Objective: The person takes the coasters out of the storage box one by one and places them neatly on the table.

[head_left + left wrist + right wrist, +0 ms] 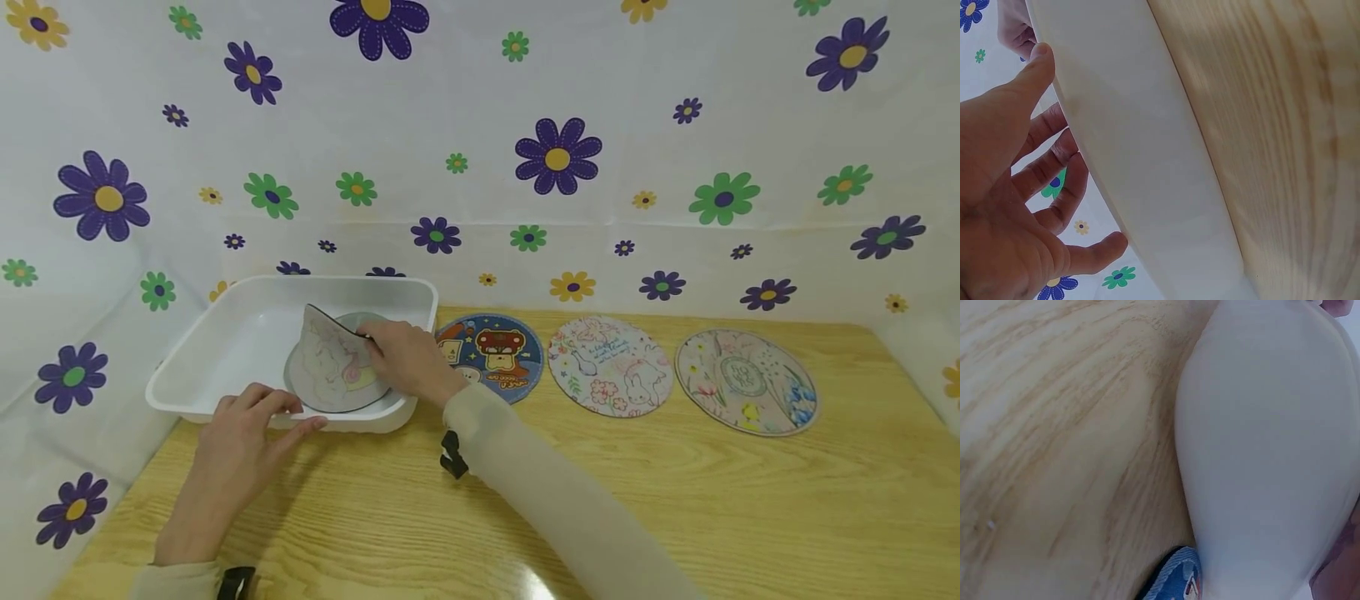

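Bent mat (330, 367) (head view only)

Across the back and down both sides, a thin white cloth-like sheet (637, 83) scattered with daisy-like flowers in purple, green and orange-yellow; faint horizontal crease low across the back. Near its middle, a large purple printed flower with yellow centre and pale stitch-like lines (558, 157); to the right, a green printed flower with purple centre (724, 198). Beneath, a flat yellowish wood-grain table top (750, 500), glare at the near side, a tiny pale speck (990, 524) visible in the right wrist view.
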### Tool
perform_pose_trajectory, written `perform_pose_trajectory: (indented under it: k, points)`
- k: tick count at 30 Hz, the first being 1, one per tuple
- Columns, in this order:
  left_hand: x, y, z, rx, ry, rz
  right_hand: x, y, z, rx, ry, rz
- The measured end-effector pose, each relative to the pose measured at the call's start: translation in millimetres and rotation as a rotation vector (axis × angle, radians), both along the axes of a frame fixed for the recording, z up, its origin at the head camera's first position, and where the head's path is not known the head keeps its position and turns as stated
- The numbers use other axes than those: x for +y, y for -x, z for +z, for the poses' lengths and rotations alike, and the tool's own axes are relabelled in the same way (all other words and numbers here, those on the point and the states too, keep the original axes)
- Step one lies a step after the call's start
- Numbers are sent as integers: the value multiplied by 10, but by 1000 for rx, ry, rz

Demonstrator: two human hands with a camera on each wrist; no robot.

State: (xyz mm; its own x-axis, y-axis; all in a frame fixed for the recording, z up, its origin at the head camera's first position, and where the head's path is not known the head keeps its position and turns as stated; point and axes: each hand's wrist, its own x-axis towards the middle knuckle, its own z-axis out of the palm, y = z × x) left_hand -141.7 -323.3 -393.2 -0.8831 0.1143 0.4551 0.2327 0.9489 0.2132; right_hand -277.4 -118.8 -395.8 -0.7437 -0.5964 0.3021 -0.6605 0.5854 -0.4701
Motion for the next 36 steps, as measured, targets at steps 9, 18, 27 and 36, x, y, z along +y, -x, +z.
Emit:
perform_pose_trajectory:
  k: [9,18,27,36]
  points:
    - [-3,-14,10,-35,-9,1,-49,-63,74,-44,28,9]
    - [8,-8,8,-33,-4,1,-70,-104,101,-115,97,-30]
    - [4,-7,8,-39,-4,8,-77,-144,154,-270,264,-65]
    - [5,-10,19,-28,-3,6,-75,-141,127,-360,401,-154]
